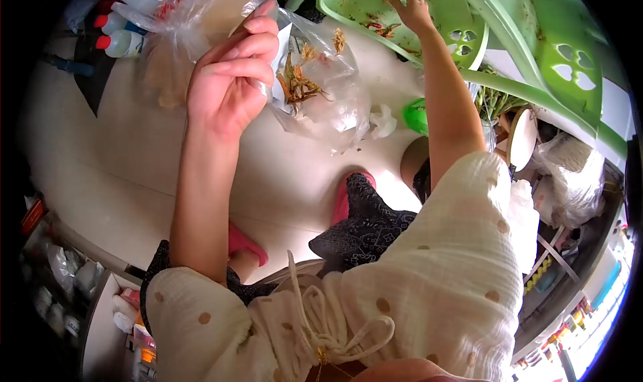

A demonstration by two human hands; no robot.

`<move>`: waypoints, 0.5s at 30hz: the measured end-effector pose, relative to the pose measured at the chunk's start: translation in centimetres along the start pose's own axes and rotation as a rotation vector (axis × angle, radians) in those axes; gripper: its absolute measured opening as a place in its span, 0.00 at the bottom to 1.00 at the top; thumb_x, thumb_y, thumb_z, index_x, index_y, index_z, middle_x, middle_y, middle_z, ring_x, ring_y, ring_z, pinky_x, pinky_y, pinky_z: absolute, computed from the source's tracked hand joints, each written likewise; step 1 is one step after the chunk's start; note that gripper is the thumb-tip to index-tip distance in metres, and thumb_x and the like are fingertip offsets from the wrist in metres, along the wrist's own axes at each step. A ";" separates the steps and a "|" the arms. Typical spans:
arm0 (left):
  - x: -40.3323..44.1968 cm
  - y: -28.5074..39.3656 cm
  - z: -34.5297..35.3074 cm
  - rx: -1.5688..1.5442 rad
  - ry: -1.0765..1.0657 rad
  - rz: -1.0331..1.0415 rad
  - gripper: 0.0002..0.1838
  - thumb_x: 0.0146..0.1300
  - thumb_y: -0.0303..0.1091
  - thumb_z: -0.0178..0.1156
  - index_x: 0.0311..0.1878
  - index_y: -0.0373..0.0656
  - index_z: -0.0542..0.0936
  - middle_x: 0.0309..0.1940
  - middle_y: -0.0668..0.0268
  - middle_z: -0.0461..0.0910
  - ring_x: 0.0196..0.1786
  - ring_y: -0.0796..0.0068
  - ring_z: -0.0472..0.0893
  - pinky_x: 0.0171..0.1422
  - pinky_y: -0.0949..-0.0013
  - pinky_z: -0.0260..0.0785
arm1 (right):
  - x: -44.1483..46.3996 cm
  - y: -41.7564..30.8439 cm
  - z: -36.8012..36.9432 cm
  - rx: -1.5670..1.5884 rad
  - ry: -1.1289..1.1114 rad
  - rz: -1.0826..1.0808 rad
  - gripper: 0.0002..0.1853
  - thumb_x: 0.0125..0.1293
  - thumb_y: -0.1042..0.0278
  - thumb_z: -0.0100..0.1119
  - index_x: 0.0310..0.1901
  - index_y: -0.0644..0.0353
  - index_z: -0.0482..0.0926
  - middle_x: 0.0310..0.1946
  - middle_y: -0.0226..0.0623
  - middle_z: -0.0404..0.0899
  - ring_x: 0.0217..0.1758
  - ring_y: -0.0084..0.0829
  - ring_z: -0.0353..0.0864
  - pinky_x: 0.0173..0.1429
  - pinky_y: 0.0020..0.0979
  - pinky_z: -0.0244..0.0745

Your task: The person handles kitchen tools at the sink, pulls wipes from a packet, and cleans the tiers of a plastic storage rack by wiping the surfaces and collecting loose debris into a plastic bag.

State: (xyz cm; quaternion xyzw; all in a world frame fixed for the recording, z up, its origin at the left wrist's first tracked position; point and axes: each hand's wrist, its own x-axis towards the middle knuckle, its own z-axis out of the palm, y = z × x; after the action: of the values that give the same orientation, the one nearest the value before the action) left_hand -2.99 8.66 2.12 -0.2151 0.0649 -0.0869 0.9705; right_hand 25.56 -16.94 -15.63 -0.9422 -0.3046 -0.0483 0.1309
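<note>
My left hand (pixel 231 80) is raised, palm toward me, its fingers curled over the upper edge of a clear plastic bag (pixel 341 107). Dried orange-brown plant pieces (pixel 298 84) show in the bag, beside a whitish strip close to my fingers. My right hand (pixel 410 10) reaches forward over a light green plastic chair (pixel 462 17) with heart-shaped cutouts. Its fingers are spread, and nothing shows in them. Reddish-brown dried bits (pixel 384 30) and darker crumbs lie on the green surface just below that hand.
Another knotted clear bag (pixel 191 37) and red-capped bottles (pixel 120 43) stand at the upper left. A crumpled tissue (pixel 382 122) and a bright green object (pixel 416 116) are on the pale floor. Green stalks (pixel 495 100) and a wrapped bundle (pixel 569 171) are at the right.
</note>
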 end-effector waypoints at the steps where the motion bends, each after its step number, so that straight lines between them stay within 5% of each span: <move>1: 0.1 0.0 0.0 0.000 -0.004 -0.002 0.18 0.62 0.22 0.34 0.55 0.24 0.58 0.33 0.63 0.61 0.27 0.79 0.60 0.22 0.82 0.68 | 0.1 0.2 0.9 -0.030 -0.047 0.019 0.22 0.57 0.48 0.50 0.47 0.54 0.73 0.45 0.44 0.72 0.54 0.43 0.64 0.57 0.37 0.61; 6: 0.2 0.2 -0.2 0.016 -0.021 0.012 0.18 0.62 0.23 0.34 0.54 0.24 0.59 0.34 0.62 0.61 0.27 0.79 0.61 0.24 0.81 0.68 | -1.2 -2.7 1.4 0.089 -0.198 -0.081 0.19 0.60 0.50 0.46 0.44 0.56 0.73 0.42 0.44 0.72 0.49 0.44 0.67 0.54 0.38 0.62; 9: 0.4 0.2 -0.3 0.007 -0.037 -0.012 0.18 0.63 0.23 0.34 0.54 0.24 0.59 0.34 0.62 0.62 0.27 0.79 0.61 0.25 0.81 0.68 | -3.6 -5.5 -0.1 0.080 -0.357 -0.043 0.27 0.58 0.40 0.40 0.47 0.54 0.72 0.48 0.45 0.68 0.53 0.42 0.65 0.56 0.40 0.61; 15: 0.2 -0.3 -0.1 -0.003 -0.032 -0.035 0.17 0.63 0.24 0.34 0.53 0.25 0.60 0.34 0.62 0.62 0.28 0.79 0.62 0.25 0.81 0.68 | -6.8 -7.8 -2.3 0.060 -0.300 -0.026 0.26 0.58 0.40 0.42 0.44 0.54 0.70 0.43 0.39 0.72 0.48 0.41 0.70 0.47 0.38 0.69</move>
State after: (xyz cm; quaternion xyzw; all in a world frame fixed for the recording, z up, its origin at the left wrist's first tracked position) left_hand -2.85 8.31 2.15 -0.2190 0.0459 -0.1004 0.9695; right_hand 15.41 -15.29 -12.83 -0.9304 -0.3343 0.1003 0.1116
